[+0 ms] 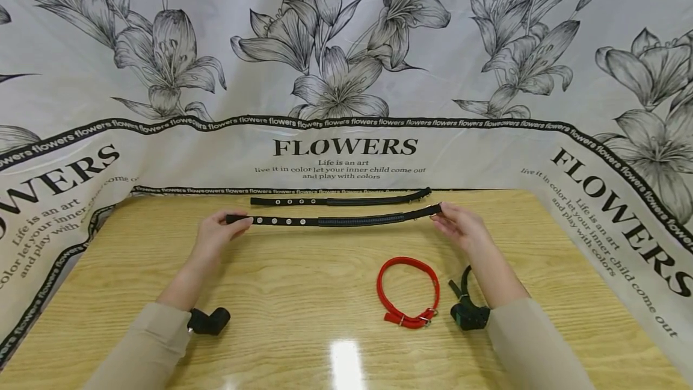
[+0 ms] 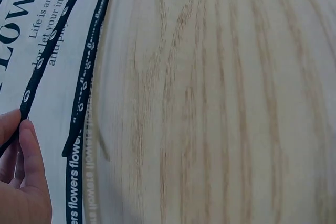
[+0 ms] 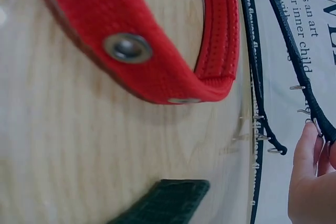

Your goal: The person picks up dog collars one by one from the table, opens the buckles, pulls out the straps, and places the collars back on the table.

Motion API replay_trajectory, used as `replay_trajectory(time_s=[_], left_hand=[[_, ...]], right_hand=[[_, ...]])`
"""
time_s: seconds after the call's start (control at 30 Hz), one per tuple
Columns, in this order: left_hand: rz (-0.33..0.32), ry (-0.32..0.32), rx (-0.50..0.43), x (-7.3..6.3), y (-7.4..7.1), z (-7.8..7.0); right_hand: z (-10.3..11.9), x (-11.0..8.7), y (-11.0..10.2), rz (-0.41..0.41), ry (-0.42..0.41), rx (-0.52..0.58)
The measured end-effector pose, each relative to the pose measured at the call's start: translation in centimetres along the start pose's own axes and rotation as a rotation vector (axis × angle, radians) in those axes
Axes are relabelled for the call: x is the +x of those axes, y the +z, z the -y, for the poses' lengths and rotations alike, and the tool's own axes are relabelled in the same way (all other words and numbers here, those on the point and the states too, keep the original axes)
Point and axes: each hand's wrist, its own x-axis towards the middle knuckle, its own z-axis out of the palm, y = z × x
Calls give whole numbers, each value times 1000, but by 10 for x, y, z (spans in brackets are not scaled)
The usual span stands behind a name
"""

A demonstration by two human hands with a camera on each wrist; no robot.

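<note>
Both hands stretch a black collar [image 1: 357, 220] out lengthwise above the far part of the table. Its left end, near a row of metal eyelets, is pinched between the thumb and fingers of my left hand [image 1: 213, 233]. At the buckle end, my right hand [image 1: 462, 224] grips it with curled fingers; metal rings show there in the right wrist view. Just behind lies a second black collar [image 1: 368, 201], also with eyelets and a buckle end. A red collar [image 1: 381, 294], fastened into a loop, rests nearer on the right.
Beside the red collar, a dark green collar [image 1: 455, 287] is partly hidden by the right wrist camera [image 1: 471, 316]. The wooden table [image 1: 303, 294] meets a white flower-printed cloth [image 1: 346, 161] at its back and sides.
</note>
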Motion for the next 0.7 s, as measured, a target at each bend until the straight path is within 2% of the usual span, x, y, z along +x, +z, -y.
replay_trajectory(time_s=[0.13, 0.27, 0.43, 0.53, 0.7], left_hand=[[-2, -11, -6, 7, 3, 1], [-33, -28, -16, 15, 6, 2], [-74, -62, -75, 23, 13, 2], [-91, -59, -102, 28, 17, 2], [-105, -40, -65, 38, 21, 6]], right_hand=[[6, 6, 2, -29, 10, -13], [12, 14, 4, -50, 50, -9], [16, 24, 5, -69, 90, 1], [16, 30, 5, -70, 99, 17], [15, 40, 5, -105, 108, 50]])
